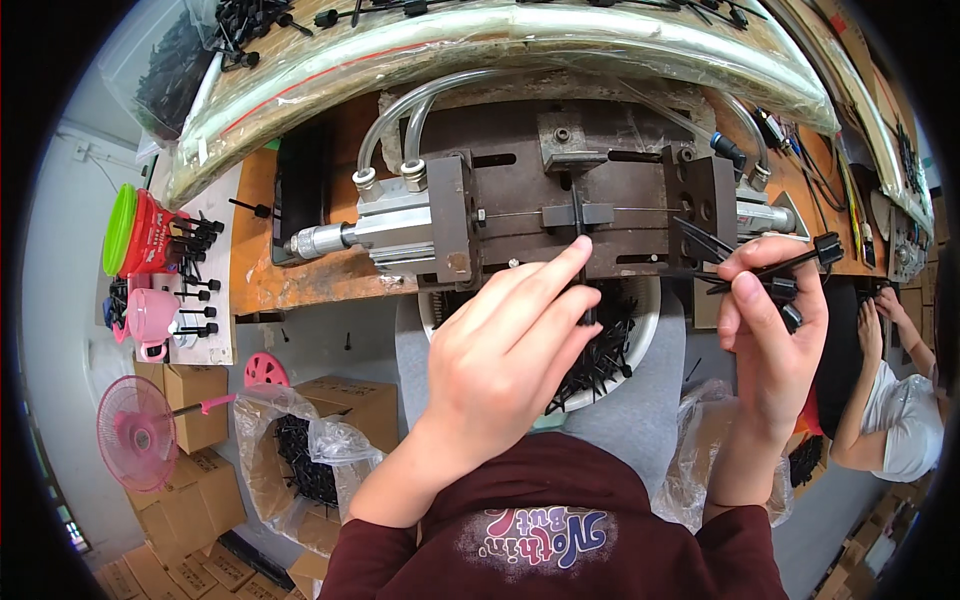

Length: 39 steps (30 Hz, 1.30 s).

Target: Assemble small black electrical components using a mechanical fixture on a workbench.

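Observation:
My left hand is closed around the lower end of a slim black plastic stem. Its upper part lies across a small grey block in the middle of a dark metal fixture, and my fingertips partly cover the rest. A thin rod runs to the block from either side. Off to the right of the fixture, my right hand pinches a bunch of several black plastic stems with knobbed heads, fanned out in different directions. Below my left fingers, more such stems fill a white tub between my knees.
Silver air cylinders with clear hoses flank the fixture on an orange-brown bench. Left are pink and red cups with stems, a pink fan, cardboard boxes and a plastic-lined bag. Another person sits at right.

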Tool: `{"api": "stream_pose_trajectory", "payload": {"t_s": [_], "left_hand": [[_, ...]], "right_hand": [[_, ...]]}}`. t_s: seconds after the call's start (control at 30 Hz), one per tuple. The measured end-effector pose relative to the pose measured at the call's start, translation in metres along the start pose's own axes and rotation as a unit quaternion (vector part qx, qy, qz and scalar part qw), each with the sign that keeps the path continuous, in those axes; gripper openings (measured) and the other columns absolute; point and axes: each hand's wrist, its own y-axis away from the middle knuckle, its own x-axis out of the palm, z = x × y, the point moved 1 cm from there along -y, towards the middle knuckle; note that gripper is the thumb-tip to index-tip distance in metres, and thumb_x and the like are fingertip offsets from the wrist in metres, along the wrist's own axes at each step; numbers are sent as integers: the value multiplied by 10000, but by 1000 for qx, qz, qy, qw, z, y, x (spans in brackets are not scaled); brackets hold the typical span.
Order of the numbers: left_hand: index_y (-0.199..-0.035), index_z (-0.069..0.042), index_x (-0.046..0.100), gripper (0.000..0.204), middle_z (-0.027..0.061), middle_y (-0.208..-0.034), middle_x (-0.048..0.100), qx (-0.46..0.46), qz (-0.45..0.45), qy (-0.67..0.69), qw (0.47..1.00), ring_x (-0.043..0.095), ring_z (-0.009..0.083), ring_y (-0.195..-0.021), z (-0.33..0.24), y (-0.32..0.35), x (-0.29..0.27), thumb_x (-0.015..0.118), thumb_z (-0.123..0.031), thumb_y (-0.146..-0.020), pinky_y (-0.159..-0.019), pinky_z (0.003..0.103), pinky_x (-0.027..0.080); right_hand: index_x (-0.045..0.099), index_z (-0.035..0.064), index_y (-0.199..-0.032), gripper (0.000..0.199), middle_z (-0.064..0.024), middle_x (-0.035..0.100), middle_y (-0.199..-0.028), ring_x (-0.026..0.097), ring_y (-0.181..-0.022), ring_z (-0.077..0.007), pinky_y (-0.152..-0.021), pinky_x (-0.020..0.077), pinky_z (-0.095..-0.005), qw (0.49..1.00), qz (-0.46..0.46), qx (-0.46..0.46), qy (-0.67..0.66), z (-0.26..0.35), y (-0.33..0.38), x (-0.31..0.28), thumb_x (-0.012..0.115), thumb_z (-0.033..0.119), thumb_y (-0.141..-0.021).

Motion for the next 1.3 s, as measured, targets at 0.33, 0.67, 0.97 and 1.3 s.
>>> {"api": "stream_pose_trajectory", "payload": {"t_s": [0.33,0.67,0.97,1.3], "left_hand": [[-882,-50,695,256,68,-1134,691,-9,39,-110,993,651,168,-666,3,-9,13,794,-94,-650,-594,258,487],[-1083,-22,693,509,105,-1087,692,-151,62,239,957,654,120,-651,-13,-7,-2,873,-126,-618,-615,235,515],[-934,-20,732,310,118,-940,703,-62,50,228,970,670,188,-778,-29,-3,-23,835,-19,-642,-656,269,541],[-907,-19,687,241,100,-1170,670,3,49,-98,994,660,211,-755,-1,-5,12,769,-72,-687,-686,297,519]], "right_hand": [[597,-31,-969,175,-185,640,-995,641,-725,-172,-648,561,-270,951,-28,-235,198,-9,10,3,634,-126,-828],[680,-65,-1010,315,-200,656,-1036,660,-803,-269,-659,551,-327,766,48,-438,469,-13,13,7,680,-87,-695],[679,-80,-991,258,-196,658,-1024,682,-806,-278,-689,582,-330,752,36,-481,450,-21,4,18,686,-72,-734],[499,-15,-1103,365,-239,637,-1052,706,-867,-308,-801,568,-367,865,-13,-412,285,-32,14,0,629,-174,-801]]}}
